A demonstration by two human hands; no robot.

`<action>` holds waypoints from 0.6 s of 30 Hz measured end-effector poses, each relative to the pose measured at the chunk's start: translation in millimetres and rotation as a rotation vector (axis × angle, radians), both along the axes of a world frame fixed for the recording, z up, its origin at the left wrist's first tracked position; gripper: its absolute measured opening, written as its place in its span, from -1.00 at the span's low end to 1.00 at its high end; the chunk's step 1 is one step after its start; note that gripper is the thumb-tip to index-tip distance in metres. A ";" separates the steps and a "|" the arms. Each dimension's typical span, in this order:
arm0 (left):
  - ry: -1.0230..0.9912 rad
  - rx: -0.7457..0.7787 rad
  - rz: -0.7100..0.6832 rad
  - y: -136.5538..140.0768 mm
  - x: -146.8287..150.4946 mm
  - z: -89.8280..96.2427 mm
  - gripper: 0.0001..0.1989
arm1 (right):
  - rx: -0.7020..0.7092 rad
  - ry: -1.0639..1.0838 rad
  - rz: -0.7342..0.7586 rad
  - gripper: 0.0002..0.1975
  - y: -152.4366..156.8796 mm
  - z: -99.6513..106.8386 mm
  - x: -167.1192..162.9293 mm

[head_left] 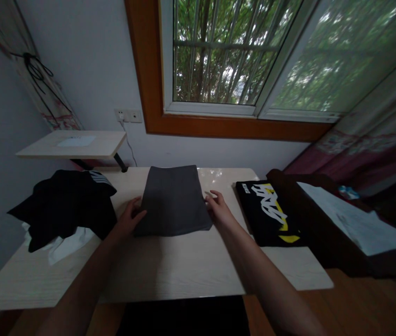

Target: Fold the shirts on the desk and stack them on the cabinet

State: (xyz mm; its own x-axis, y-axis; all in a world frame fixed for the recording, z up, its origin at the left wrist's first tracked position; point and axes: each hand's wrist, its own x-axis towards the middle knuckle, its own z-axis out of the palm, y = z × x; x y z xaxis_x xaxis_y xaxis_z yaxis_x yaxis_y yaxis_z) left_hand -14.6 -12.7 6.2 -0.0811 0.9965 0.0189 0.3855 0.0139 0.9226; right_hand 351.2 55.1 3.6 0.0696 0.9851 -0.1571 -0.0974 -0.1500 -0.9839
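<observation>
A dark grey piece of cloth (175, 200), folded into a flat, nearly square shape, lies in front of me on the pale table. My left hand (130, 217) is at its left edge, with the thumb apart from the bent fingers and its tip over the cloth. At the opposite edge, my right hand (218, 207) touches the cloth's side with its fingertips, fingers loosely curved and apart. Neither hand visibly grips the fabric. To the right lies a folded black garment (250, 210) with white and yellow print.
On the left of the table (184, 270) lies a heap of black clothing (68, 200) with white cloth (70, 245) under it. A small raised shelf (103, 144) stands behind the heap. Dark brown furniture (324, 224) with a pale sheet (355, 219) stands at right, below the window.
</observation>
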 end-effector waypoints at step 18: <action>0.412 0.225 -0.160 -59.2 -0.5 4.1 -0.29 | 0.140 0.205 0.368 -0.44 -80.6 7.6 13.3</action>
State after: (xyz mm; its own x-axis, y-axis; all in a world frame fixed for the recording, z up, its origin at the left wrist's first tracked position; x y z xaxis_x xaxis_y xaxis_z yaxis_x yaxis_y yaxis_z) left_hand -15.1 -72.0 10.3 0.1315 0.9635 0.2331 0.6996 -0.2568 0.6668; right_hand 364.5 -25.5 11.2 -0.3081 0.9513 0.0060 -0.2579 -0.0774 -0.9631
